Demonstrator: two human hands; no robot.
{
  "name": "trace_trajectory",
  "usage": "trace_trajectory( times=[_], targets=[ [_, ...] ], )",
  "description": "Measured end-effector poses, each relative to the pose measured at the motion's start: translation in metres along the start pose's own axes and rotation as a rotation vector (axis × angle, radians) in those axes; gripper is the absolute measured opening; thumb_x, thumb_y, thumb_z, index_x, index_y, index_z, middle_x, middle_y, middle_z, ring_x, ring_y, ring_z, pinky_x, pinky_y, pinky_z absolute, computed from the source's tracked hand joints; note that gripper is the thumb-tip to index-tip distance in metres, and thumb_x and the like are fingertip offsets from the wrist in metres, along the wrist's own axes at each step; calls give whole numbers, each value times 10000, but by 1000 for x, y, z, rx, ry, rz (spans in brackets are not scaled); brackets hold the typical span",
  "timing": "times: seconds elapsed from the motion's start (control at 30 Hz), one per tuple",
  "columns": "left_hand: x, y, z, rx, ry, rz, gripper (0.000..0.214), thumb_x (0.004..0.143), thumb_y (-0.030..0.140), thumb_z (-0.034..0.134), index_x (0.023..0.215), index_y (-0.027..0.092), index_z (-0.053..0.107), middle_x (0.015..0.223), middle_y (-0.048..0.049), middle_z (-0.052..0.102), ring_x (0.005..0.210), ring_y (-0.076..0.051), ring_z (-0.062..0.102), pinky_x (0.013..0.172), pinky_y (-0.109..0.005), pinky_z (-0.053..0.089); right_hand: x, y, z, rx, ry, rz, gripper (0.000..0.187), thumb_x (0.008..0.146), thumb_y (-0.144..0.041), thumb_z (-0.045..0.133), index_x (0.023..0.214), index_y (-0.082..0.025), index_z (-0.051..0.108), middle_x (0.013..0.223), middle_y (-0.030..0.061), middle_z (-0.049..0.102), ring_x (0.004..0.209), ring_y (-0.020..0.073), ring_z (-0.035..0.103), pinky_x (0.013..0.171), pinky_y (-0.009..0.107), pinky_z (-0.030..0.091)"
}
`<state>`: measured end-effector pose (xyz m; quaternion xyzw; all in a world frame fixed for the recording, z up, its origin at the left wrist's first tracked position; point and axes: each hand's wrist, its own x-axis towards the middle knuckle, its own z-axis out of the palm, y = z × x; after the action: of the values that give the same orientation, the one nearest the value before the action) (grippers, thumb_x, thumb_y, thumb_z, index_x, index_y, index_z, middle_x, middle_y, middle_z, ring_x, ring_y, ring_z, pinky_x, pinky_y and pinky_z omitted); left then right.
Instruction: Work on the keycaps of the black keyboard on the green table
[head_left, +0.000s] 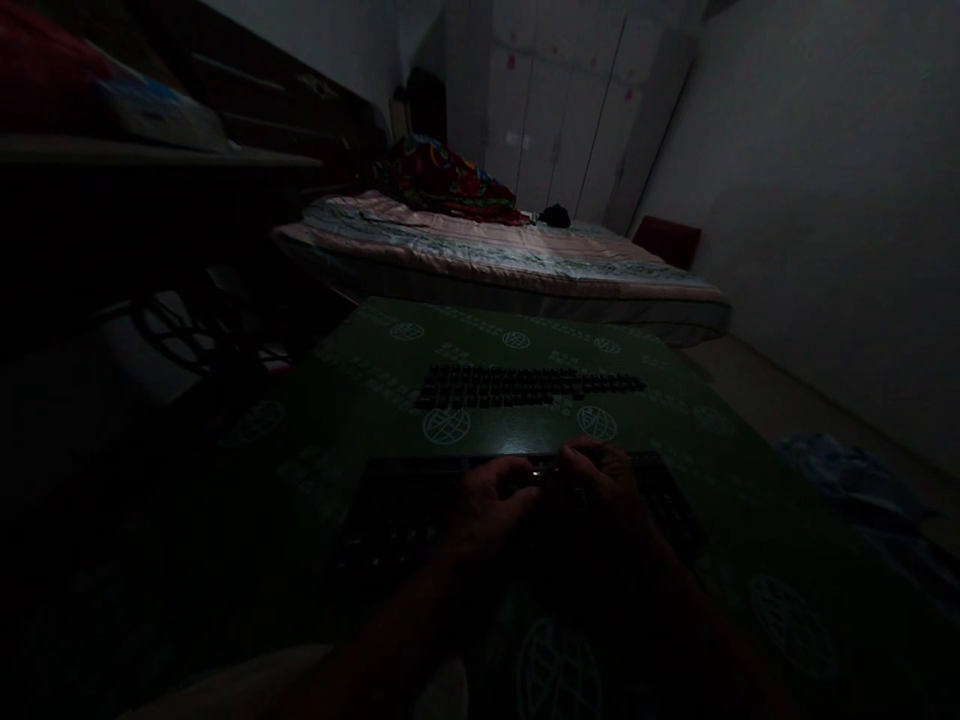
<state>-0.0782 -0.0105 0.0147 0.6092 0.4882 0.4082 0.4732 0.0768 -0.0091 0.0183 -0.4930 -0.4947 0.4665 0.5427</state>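
In dim light, a black keyboard (390,500) lies across the green table, partly hidden under my hands and forearms. My left hand (495,495) is closed in a pinch over its middle. Close beside it, my right hand (604,480) has its thumb and fingers pressed together. A tiny glint shows between the fingertips of both hands; what they hold is too small and dark to name. Beyond the keyboard, loose black keycaps (510,387) stand in rows laid out like a keyboard.
The green tabletop (480,335) carries white globe prints and lettering. Behind it stands a bed (525,250) with a red patterned blanket (450,185). On the left is a dark shelf with a spoked wheel (187,330) below. Cloth (847,475) lies at the right.
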Motion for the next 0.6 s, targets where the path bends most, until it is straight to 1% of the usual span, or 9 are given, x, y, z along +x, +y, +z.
trace_trajectory(
  times=[0.07,0.13,0.23,0.33,0.4,0.43,0.5,0.6],
  targets=[
    [1,1,-6,-93,11,-26,212,628,237,637,828,164,637,820,-26,673,775,-181,623,693,-272,477,1,-6,3,-58,-6,-14,275,705,-421,605,632,-159,568,530,-31,507,492,98,470,474,202,383],
    [2,1,-11,-177,46,-51,237,589,238,670,812,163,636,802,-23,676,774,-184,624,701,-279,474,4,-12,4,-142,-61,-30,279,738,-423,574,652,-157,567,556,-28,514,510,95,470,487,199,381],
    [6,2,-17,-273,112,-101,244,537,242,714,750,159,630,729,-3,664,719,-165,616,676,-265,463,11,-22,3,-383,-194,-126,265,784,-393,525,682,-155,577,605,-19,525,563,100,482,513,196,375],
    [10,1,-20,-408,93,-153,239,533,253,734,713,152,613,661,22,633,625,-122,587,617,-233,440,17,-30,5,-602,-384,-277,218,805,-329,494,745,-157,613,664,-4,567,625,111,518,559,202,387],
    [11,0,-21,-543,60,-180,244,532,254,742,693,150,591,621,39,607,571,-97,564,579,-213,424,18,-33,8,-638,-489,-325,209,816,-288,472,863,-158,629,702,5,604,634,111,541,576,206,396],
    [11,0,-21,-606,48,-189,249,530,250,746,687,149,580,609,43,599,556,-89,557,568,-206,419,19,-33,10,-643,-518,-329,223,818,-272,466,924,-158,626,712,7,616,626,110,548,572,206,399],
    [11,-2,-22,-693,46,-208,266,517,231,757,678,147,562,590,49,589,539,-81,553,554,-196,414,19,-31,13,-644,-525,-324,244,822,-255,462,976,-154,622,705,10,629,604,108,554,556,206,403],
    [11,-3,-22,-743,31,-220,279,517,209,765,685,145,552,599,41,602,550,-84,570,559,-191,422,20,-25,13,-590,-499,-336,223,805,-256,493,941,-153,638,761,29,660,659,126,588,588,217,434]
  ],
)
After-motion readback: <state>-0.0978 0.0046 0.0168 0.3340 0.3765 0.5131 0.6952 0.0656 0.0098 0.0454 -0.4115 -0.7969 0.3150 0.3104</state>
